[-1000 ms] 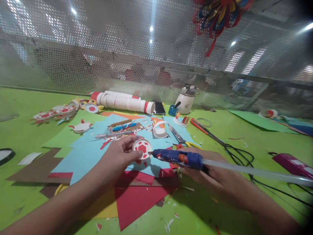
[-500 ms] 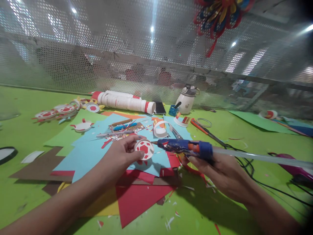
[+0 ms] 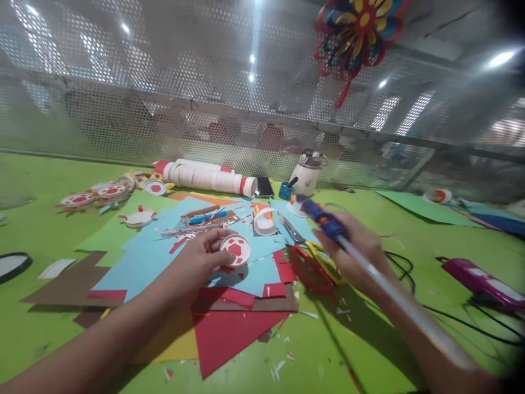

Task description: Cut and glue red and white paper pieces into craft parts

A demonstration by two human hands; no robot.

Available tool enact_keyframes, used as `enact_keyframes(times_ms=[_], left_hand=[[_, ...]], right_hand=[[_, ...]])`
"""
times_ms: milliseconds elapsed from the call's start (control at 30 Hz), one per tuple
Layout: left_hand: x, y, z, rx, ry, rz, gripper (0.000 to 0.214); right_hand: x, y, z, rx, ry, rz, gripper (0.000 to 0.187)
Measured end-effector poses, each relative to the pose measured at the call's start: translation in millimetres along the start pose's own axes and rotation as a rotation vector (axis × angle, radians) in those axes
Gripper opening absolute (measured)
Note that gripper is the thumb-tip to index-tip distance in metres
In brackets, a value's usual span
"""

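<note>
Between the thumb and fingers of my left hand [image 3: 200, 251] is a small round white paper disc [image 3: 238, 243] with a raised rim and red paper shapes on its face. It is held tilted above light blue paper [image 3: 118, 273]. My right hand [image 3: 361, 241] grips a blue glue gun [image 3: 326, 219], its nozzle aimed away from me toward the back of the table. A long clear glue stick [image 3: 389, 295] sticks out of its rear end. Below the right hand lie scissors [image 3: 314, 268] with red and yellow handles.
At the back lie white paper rolls [image 3: 205, 178], a phone [image 3: 264, 187], a blue pot [image 3: 286, 190] and a white bottle [image 3: 305, 172]. Decorated discs [image 3: 112, 190] are grouped at left. A magenta tool [image 3: 484, 282] and black cable [image 3: 451, 314] lie right. Paper scraps litter the green table [image 3: 328, 355].
The glue gun has moved off the disc's edge, to the right and farther back, and its nozzle has swung away. The disc has shifted slightly left in my left hand's grip.
</note>
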State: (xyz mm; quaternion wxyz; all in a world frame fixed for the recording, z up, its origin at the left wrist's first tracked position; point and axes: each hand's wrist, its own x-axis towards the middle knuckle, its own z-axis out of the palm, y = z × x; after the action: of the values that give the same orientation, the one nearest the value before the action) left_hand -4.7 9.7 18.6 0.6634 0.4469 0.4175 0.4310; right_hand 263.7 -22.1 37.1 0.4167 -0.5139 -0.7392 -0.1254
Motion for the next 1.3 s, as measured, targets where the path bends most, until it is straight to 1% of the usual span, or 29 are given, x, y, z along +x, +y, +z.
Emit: enact_keyframes(times_ms=[33, 100, 167, 300, 467, 600, 667, 700, 767, 833, 867, 900, 967, 1033, 1067, 1167, 1300], left_hand=[[-1, 1, 0.2, -0.033, -0.008, -0.007, 0.049], [-2, 3, 0.3, -0.069, -0.018, -0.017, 0.052], [-4, 5, 0.1, -0.063, -0.025, -0.015, 0.049], [-4, 4, -0.9, -0.064, -0.045, 0.002, 0.043], [-1, -1, -1.5, -0.090, -0.060, -0.019, 0.048], [0, -5, -2.4, -0.115, -0.076, -0.026, 0.050], [-1, -6, -2.6, -0.118, -0.077, -0.016, 0.046], [-1, -7, -2.5, -0.114, -0.075, -0.011, 0.045], [-1, -6, -1.8, -0.105, -0.089, -0.007, 0.043], [-2, -6, -0.3, -0.100, -0.119, -0.010, 0.044], [-2, -6, 0.7, -0.101, -0.134, -0.012, 0.045], [-2, -5, 1.7, -0.103, -0.143, -0.017, 0.045], [-3, -5, 3.7, -0.099, -0.143, -0.033, 0.044], [-4, -4, 4.7, -0.090, -0.139, -0.047, 0.039], [-5, -4, 4.8, -0.086, -0.141, -0.047, 0.037], [-6, -4, 3.7, -0.083, -0.166, -0.030, 0.029], [-7, -5, 3.1, -0.079, -0.196, -0.033, 0.021]], right_hand=[[0, 4, 3, -0.021, -0.099, -0.047, 0.035], [0, 11, 10, -0.037, -0.299, -0.071, 0.038], [-1, 16, 16, -0.033, -0.416, -0.055, 0.040], [-1, 22, 21, 0.003, -0.485, -0.042, 0.042], [0, 25, 19, 0.036, -0.576, -0.031, 0.040], [0, 27, 17, 0.024, -0.609, -0.014, 0.036], [1, 27, 14, 0.021, -0.597, -0.028, 0.036], [2, 26, 12, 0.019, -0.567, -0.042, 0.036], [5, 19, 7, 0.010, -0.453, -0.066, 0.031], [8, 3, 0, 0.017, -0.320, -0.072, 0.020], [10, -7, -3, 0.040, -0.281, -0.080, 0.015], [11, -19, -6, 0.089, -0.285, -0.091, 0.012], [14, -42, -8, 0.172, -0.349, -0.124, 0.013], [16, -62, -6, 0.188, -0.418, -0.196, 0.015], [17, -70, -2, 0.195, -0.430, -0.221, 0.017], [20, -80, 11, 0.191, -0.453, -0.267, 0.015], [25, -82, 29, 0.109, -0.514, -0.237, 0.015]])
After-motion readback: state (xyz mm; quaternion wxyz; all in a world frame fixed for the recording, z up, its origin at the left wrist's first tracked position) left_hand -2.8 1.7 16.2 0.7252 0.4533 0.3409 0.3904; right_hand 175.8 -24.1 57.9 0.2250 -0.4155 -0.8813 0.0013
